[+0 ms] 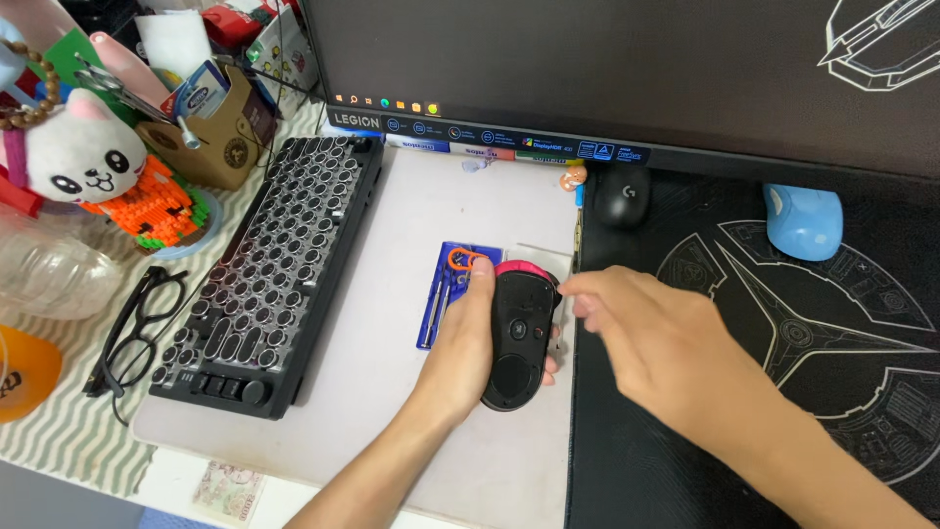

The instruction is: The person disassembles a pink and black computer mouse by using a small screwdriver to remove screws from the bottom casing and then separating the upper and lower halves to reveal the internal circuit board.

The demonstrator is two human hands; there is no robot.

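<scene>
**Upturned mouse held over a desk mat**

Head view. A cluttered desk: a pale grey mat (pixel 392 323) lies at centre, a black patterned mouse pad (pixel 783 323) to its right, and a dark monitor (pixel 607 59) stands along the far edge. A black round-keyed keyboard (pixel 269 264) sits angled on the left of the grey mat, with black spectacles (pixel 137 328) beside it and a white plush cat (pixel 78 157) farther left. A black mouse (pixel 623 196) and a blue mouse (pixel 803 220) rest at the far side of the black pad.

The left hand (pixel 470 343) is closed around a black and pink mouse (pixel 519 338), held underside up just above the grey mat's right edge. A blue tool case (pixel 446 294) lies touching or just behind it. The right hand (pixel 646 338), blurred, comes in from the right with its fingers loosely curled, holding nothing visible, fingertips beside the mouse.

Risk, as a judgement: the grip is one-handed from the left side only; a push from the right could roll the mouse out, or knock small parts off the case.
</scene>
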